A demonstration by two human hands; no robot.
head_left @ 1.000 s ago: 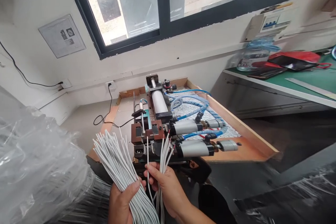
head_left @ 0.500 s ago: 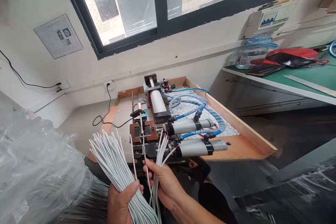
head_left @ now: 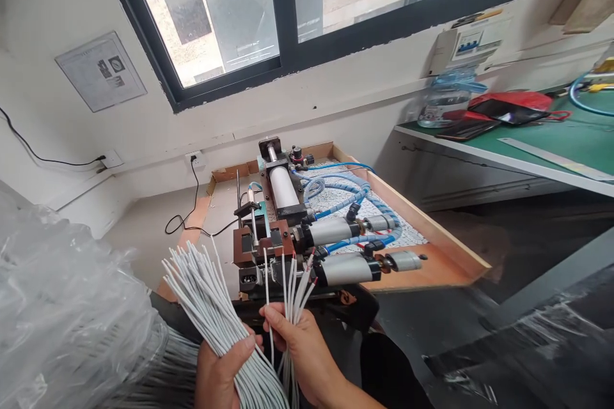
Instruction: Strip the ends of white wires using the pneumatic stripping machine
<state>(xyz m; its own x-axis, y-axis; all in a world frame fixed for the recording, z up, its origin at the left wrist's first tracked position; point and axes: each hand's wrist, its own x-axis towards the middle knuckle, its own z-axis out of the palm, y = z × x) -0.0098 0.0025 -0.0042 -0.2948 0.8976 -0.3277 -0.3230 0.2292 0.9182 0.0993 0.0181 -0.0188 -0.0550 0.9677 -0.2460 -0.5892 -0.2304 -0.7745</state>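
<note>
My left hand (head_left: pixel 225 364) is wrapped round a thick bundle of white cables (head_left: pixel 206 297), whose cut ends fan out up and to the left. My right hand (head_left: pixel 302 348) grips a smaller bunch of white cables (head_left: pixel 290 291), some showing red at the tips. Between its thumb and forefinger it also holds a single white cable (head_left: pixel 267 278), pointing up at the front of a pneumatic machine (head_left: pixel 261 246) with brown and black jaw blocks. Whether that cable's tip sits inside the jaws, I cannot tell. Both hands are just below the machine, apart from it.
Silver air cylinders (head_left: pixel 348 268) stick out to the machine's right, with blue hoses (head_left: pixel 364 188) behind them. A wooden-edged tray (head_left: pixel 422 223) surrounds it. Plastic-wrapped cables (head_left: pixel 71 307) stand at left. A green table (head_left: pixel 575 131) at right bears a bottle, a red pouch and a ruler.
The machine's jaw blocks have moved together and its right cylinder ends have shifted outward. The cable in the jaws has left them; another single cable is now pinched by my right hand. The view has shifted slightly.
</note>
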